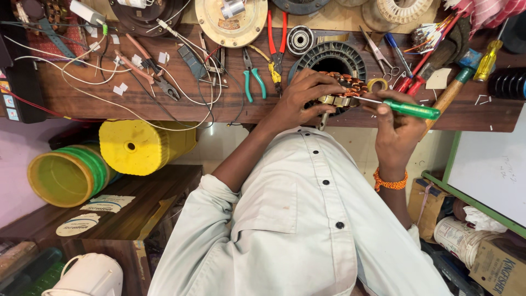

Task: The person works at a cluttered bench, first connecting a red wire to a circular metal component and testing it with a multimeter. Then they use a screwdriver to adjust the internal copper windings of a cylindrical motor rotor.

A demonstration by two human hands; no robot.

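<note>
My left hand (304, 96) lies over the copper-wound stator (342, 90), fingers curled down and clamped on its near rim, and the stator sits at the near edge of the wooden worktop (164, 107), partly on a dark ribbed round housing (329, 57). My right hand (397, 129) has its grip closed around a green-handled screwdriver (413, 109), whose metal shaft points left and meets the stator's windings. Close around the work things crowd in: a small roll of yellow tape (377, 84) just beside the stator on the right, a wooden hammer handle (446, 98) slanting behind my right hand, scissors (378, 55) and red-handled tools (411, 82) beyond it. To the left of my left hand lie green-handled pliers (253, 77), red-handled pliers (276, 41) and a bearing (300, 39), then a tangle of white and red wires (109, 82) and another pair of pliers (150, 68) spreading toward the worktop's far left. A cream round motor cover (230, 24) sits at the back. A yellow-handled screwdriver (486, 61) stands near the right end. The worktop's front edge runs right under both hands, so the stator overhangs toward my shirt (296, 219); open room lies only on my side of that edge. Below the edge on the left, a yellow drum (142, 145) and a yellow-green bucket (66, 175) lie on a low wooden shelf (148, 203); on the right a green-framed white board (487, 170) leans close to my right arm.
</note>
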